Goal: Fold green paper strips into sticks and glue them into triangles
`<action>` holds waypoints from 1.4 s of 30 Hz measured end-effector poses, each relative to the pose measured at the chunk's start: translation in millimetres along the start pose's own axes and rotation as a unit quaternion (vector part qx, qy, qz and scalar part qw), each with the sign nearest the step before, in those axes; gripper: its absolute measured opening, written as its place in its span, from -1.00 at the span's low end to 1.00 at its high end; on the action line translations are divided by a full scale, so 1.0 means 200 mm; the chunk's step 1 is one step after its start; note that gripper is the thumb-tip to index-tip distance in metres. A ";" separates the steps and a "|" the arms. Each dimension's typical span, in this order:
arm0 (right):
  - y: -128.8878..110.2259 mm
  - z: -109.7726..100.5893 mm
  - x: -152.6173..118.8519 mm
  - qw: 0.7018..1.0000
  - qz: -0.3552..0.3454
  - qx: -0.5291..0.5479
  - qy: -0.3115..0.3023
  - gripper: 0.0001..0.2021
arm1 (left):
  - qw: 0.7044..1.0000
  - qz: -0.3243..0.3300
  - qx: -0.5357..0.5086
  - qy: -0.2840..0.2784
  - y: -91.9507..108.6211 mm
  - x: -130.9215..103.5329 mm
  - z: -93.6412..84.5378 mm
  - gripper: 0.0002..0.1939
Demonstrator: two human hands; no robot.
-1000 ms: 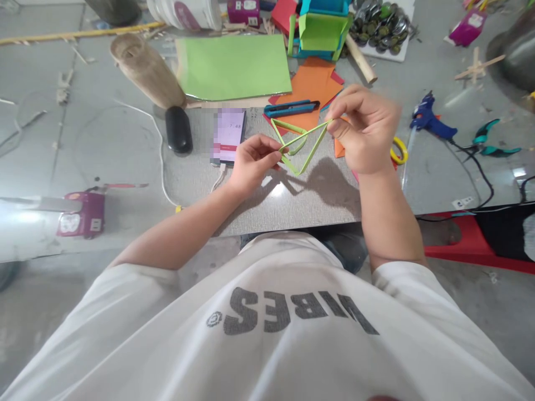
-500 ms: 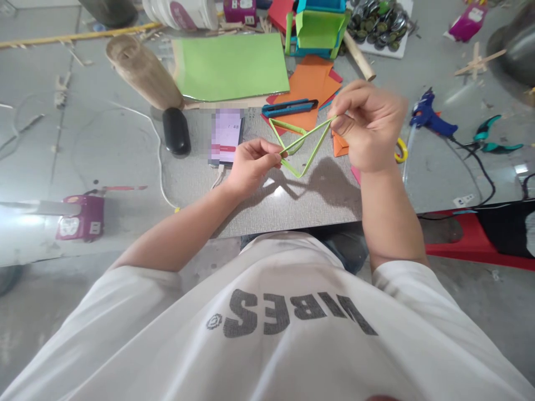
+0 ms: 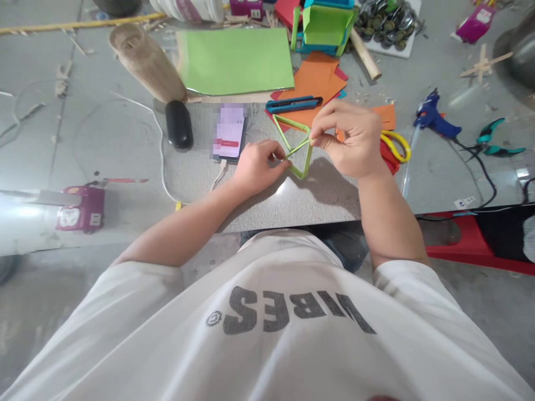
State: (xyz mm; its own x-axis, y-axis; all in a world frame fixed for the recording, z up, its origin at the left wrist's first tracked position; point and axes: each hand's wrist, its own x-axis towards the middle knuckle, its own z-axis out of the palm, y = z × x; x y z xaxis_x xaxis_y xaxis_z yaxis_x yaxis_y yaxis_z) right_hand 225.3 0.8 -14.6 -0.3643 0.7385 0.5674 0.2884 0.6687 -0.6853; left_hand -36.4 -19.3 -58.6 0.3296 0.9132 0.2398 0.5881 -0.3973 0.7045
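Note:
A thin light-green strip [image 3: 307, 161], bent into an angular frame with two triangular loops, is held just above the table's near edge. It looks like folded paper. My left hand [image 3: 259, 167] pinches it at the left, near the middle where the strips cross. My right hand [image 3: 350, 136] has thumb and forefinger closed on it at the upper right corner. Behind the frame lie a blue utility knife [image 3: 296, 104] and orange paper sheets [image 3: 320, 78]. Yellow-handled scissors [image 3: 399, 147] show beside my right hand, partly covered by it.
A phone [image 3: 229, 131] on a cable and a black oval case [image 3: 179, 125] lie left. Farther back are a wooden cylinder [image 3: 146, 64], a green sheet [image 3: 238, 61] and a green-blue paper model [image 3: 326, 28]. On the right are a blue glue gun [image 3: 437, 117] and teal-handled pliers [image 3: 491, 139].
My right hand has come down and left, closer to my left hand, and the green strip frame has drawn in narrower. The scissors and an orange piece behind the right hand show more.

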 end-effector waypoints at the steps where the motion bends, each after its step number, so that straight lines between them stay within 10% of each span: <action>1: -0.01 0.01 0.00 1.000 0.000 -0.009 -0.013 -0.74 | 1.000 -0.006 0.025 -0.006 0.00 0.00 0.01 -0.90; 24: -0.03 0.03 0.01 0.999 -0.015 -0.009 -0.045 -0.81 | 0.965 0.135 0.223 -0.025 -0.07 -0.01 0.06 -0.74; 30: -0.06 0.03 0.01 0.999 -0.015 -0.017 -0.035 -0.81 | 0.995 0.096 -0.020 -0.032 0.00 -0.04 0.02 -0.81; 35: -0.08 0.04 0.01 0.999 -0.009 0.024 -0.036 -0.82 | 0.933 0.081 -0.341 -0.079 0.07 -0.04 0.00 -0.32; 42: -0.10 0.07 -0.01 0.996 0.003 0.083 -0.039 -0.80 | 0.884 0.001 -0.436 -0.169 0.16 -0.05 -0.05 -0.24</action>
State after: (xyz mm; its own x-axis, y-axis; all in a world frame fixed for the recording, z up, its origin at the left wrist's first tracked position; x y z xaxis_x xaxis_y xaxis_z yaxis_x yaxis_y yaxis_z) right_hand 207.7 -14.6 -9.1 -0.4317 0.7298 0.5302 0.1433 0.6358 -0.7584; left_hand -27.5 -41.2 -32.1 0.6189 0.7742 0.1326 -0.1567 -0.0437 0.9867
